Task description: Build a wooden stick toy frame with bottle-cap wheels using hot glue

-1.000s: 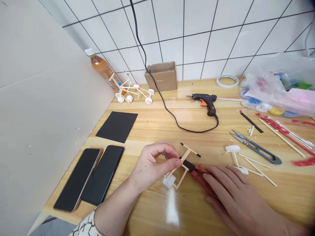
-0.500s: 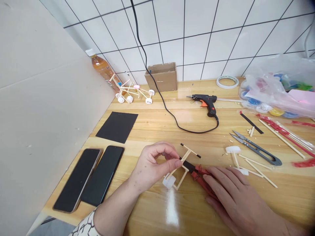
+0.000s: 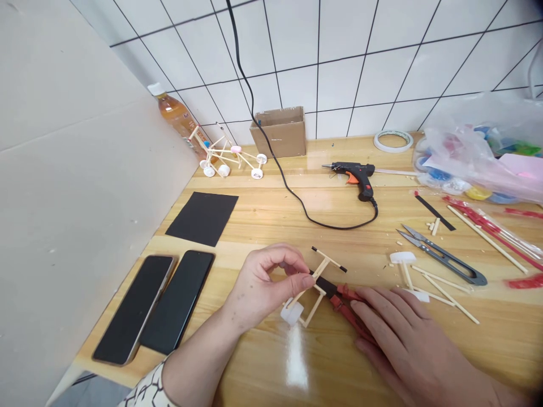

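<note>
Between thumb and fingers, my left hand (image 3: 271, 280) pinches a small wooden-stick frame (image 3: 314, 310). Its T-shaped bar (image 3: 329, 259) has black tips, and a white wheel (image 3: 292, 311) sits at its lower left. My right hand (image 3: 399, 333) lies over the red handles of a pair of pliers (image 3: 352, 314), fingers wrapped round them. The dark jaws reach to the frame beside my left fingertips; whether they grip a stick is hidden. Right of the pliers lies an axle with two white wheels (image 3: 405, 271), among loose sticks (image 3: 449, 297).
Thread snips (image 3: 445, 257) lie at right, and a glue gun (image 3: 354, 174) with its black cord lies behind. Two phones (image 3: 178, 299) and black sheet (image 3: 202, 219) are at left. A stick tricycle (image 3: 229, 155), bottle (image 3: 176, 116), cardboard box (image 3: 280, 135), tape roll (image 3: 393, 141) and plastic bag (image 3: 479, 152) stand along the back.
</note>
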A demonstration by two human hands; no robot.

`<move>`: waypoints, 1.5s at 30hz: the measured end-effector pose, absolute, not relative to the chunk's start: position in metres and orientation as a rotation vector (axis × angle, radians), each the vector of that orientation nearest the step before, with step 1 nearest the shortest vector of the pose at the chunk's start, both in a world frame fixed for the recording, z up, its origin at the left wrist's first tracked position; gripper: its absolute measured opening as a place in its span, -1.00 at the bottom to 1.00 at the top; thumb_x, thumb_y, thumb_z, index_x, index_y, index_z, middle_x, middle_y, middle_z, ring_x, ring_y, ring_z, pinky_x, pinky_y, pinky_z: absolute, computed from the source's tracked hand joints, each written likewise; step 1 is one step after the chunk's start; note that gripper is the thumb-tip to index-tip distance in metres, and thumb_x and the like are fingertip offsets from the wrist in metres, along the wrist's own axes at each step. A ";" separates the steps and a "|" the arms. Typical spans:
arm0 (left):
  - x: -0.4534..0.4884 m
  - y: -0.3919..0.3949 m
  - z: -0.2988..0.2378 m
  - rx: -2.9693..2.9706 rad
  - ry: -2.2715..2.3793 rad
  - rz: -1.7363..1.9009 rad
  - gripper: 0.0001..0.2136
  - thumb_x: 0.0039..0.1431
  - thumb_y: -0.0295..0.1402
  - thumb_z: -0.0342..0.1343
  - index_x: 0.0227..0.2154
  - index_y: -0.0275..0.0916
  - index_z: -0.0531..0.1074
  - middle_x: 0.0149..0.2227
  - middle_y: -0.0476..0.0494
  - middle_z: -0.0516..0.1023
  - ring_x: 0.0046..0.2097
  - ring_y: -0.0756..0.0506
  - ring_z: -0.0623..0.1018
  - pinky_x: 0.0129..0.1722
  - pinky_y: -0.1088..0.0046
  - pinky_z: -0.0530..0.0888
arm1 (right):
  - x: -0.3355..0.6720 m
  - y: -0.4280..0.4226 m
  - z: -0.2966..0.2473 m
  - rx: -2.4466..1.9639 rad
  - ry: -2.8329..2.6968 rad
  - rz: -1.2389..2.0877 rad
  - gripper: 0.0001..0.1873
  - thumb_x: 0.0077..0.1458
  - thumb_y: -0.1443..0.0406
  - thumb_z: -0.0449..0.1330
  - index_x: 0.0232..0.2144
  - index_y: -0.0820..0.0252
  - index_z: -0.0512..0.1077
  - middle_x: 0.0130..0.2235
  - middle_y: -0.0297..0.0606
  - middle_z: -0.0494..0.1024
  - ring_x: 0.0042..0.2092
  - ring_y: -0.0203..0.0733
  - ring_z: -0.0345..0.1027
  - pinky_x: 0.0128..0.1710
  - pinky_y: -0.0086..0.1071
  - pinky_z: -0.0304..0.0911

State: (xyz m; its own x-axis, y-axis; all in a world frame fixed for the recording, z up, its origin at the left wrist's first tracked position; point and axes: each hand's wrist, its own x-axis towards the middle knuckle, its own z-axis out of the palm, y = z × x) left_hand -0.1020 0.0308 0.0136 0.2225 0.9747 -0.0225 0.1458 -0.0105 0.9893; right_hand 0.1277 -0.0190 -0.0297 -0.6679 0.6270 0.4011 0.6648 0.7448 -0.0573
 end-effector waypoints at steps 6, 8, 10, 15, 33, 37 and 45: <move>-0.102 0.031 0.013 1.399 1.146 0.967 -0.90 -0.09 -0.41 0.28 -0.54 -0.31 0.48 -0.46 -0.10 0.48 -0.37 -0.03 0.45 -0.35 0.45 0.37 | 0.128 -0.019 -0.030 -0.987 -2.554 -0.130 -0.67 0.17 0.34 -0.01 -0.07 0.35 0.38 -0.11 -0.04 0.53 -0.11 0.00 0.36 -0.13 -0.07 0.21; -0.102 0.031 0.013 1.397 1.147 0.966 -0.91 -0.09 -0.42 0.28 -0.54 -0.31 0.48 -0.46 -0.10 0.48 -0.37 -0.03 0.45 -0.34 0.45 0.37 | 0.128 -0.020 -0.031 -0.996 -2.555 -0.127 -0.67 0.16 0.34 -0.01 -0.06 0.35 0.38 -0.10 -0.03 0.52 -0.10 0.01 0.35 -0.13 -0.06 0.21; -0.102 0.031 0.013 1.396 1.146 0.966 -0.91 -0.09 -0.42 0.28 -0.54 -0.31 0.48 -0.46 -0.10 0.48 -0.37 -0.03 0.45 -0.35 0.45 0.37 | 0.129 -0.020 -0.031 -0.992 -2.575 -0.128 -0.67 0.16 0.33 0.00 -0.06 0.35 0.38 -0.10 -0.03 0.52 -0.10 0.02 0.35 -0.12 -0.06 0.22; -0.102 0.031 0.013 1.393 1.148 0.966 -0.91 -0.09 -0.43 0.28 -0.54 -0.31 0.48 -0.47 -0.10 0.48 -0.37 -0.03 0.45 -0.35 0.45 0.37 | 0.128 -0.019 -0.029 -0.987 -2.568 -0.131 -0.67 0.16 0.33 0.01 -0.07 0.36 0.39 -0.11 -0.04 0.53 -0.11 0.01 0.35 -0.12 -0.07 0.21; -0.102 0.031 0.011 1.392 1.116 0.963 -0.93 -0.08 -0.47 0.26 -0.52 -0.33 0.48 -0.46 -0.09 0.47 -0.37 -0.02 0.45 -0.34 0.46 0.36 | 0.127 -0.020 -0.031 -0.996 -2.539 -0.086 -0.69 0.15 0.35 0.02 -0.10 0.38 0.40 -0.10 0.01 0.52 -0.11 0.04 0.34 -0.13 -0.04 0.20; -0.102 0.031 0.011 1.397 1.115 0.961 -0.94 -0.07 -0.47 0.26 -0.53 -0.32 0.47 -0.46 -0.09 0.47 -0.36 -0.02 0.45 -0.34 0.46 0.36 | 0.127 -0.020 -0.032 -0.985 -2.541 -0.081 -0.68 0.14 0.36 0.02 -0.08 0.40 0.39 -0.09 0.02 0.51 -0.09 0.06 0.33 -0.13 -0.03 0.20; -0.103 0.032 0.010 1.403 1.116 0.963 -0.93 -0.08 -0.46 0.26 -0.53 -0.32 0.47 -0.46 -0.08 0.47 -0.36 -0.02 0.45 -0.33 0.45 0.36 | 0.127 -0.020 -0.032 -0.972 -2.541 -0.074 -0.69 0.13 0.36 0.04 -0.10 0.43 0.40 -0.10 0.03 0.51 -0.10 0.09 0.32 -0.13 -0.01 0.20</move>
